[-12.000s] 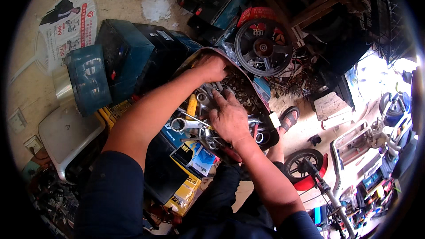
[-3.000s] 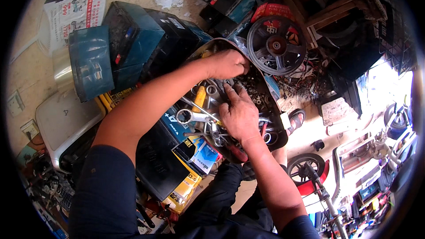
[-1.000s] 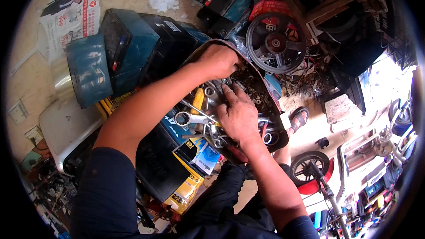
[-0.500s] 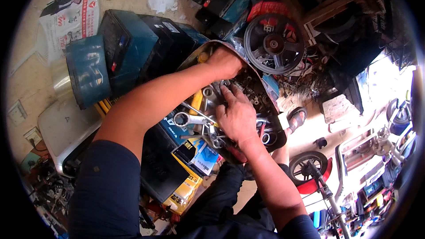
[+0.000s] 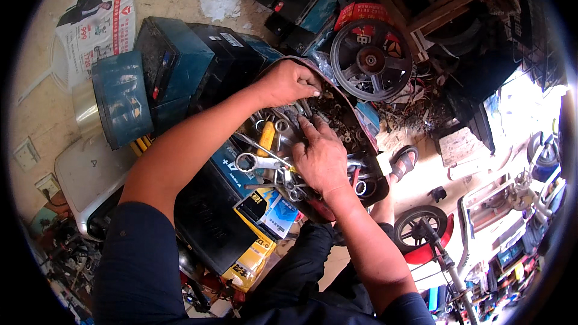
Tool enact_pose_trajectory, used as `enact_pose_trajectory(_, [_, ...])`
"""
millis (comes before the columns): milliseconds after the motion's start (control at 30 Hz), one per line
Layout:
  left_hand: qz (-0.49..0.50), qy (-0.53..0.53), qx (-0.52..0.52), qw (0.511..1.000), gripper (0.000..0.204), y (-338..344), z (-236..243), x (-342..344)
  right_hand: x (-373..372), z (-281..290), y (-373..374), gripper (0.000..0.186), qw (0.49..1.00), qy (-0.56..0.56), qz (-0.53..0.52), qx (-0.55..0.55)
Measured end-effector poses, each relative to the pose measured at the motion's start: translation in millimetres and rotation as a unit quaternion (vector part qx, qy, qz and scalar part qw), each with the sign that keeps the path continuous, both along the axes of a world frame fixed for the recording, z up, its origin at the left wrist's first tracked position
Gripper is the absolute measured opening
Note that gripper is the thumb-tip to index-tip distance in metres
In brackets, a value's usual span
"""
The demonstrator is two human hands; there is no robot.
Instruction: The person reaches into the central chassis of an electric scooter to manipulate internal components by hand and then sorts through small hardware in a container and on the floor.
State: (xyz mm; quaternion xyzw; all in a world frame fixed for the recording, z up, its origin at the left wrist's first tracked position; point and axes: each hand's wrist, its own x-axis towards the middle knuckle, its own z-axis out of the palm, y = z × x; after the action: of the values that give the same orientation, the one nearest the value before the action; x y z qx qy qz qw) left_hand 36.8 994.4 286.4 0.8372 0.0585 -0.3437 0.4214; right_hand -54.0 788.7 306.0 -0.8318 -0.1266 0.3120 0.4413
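Observation:
A metal bin full of loose tools and small hardware lies under both of my hands. At its far end my left hand is raised a little over the contents, fingers curled toward the thumb; whatever they hold, if anything, is hidden. My right hand lies palm down on the tools, its fingers stretched forward. Left of it a big ring spanner sticks out over the bin's edge. Beside that spanner are a yellow handle and a smaller ring spanner. Nuts and bolts fill the far right side.
Teal and black batteries stand to the left, beyond my left forearm. A black spoked wheel leans just past the bin. Boxes sit below it. To the right are a sandalled foot and a small wheel with a red fender.
My left hand has lifted out of the bin's far end and drawn back slightly to the left, its fingers now curled in view. My right hand has hardly moved.

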Motion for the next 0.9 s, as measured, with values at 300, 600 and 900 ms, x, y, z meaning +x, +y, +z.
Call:
enact_pose_trajectory(300, [-0.151,-0.070,0.281,0.945,0.023,-7,-2,-7,-2,-2,1,0.055,1.000,-0.012,-0.006,0.008])
enact_pose_trajectory(600, [-0.077,0.033,0.292,0.953,0.026,-62,-24,-3,0,-3,-1,0.055,1.000,0.004,0.000,0.004])
enact_pose_trajectory(900, [0.039,0.144,0.387,0.910,0.025,-91,-51,2,3,-3,-1,0.048,1.000,0.017,0.003,0.006])
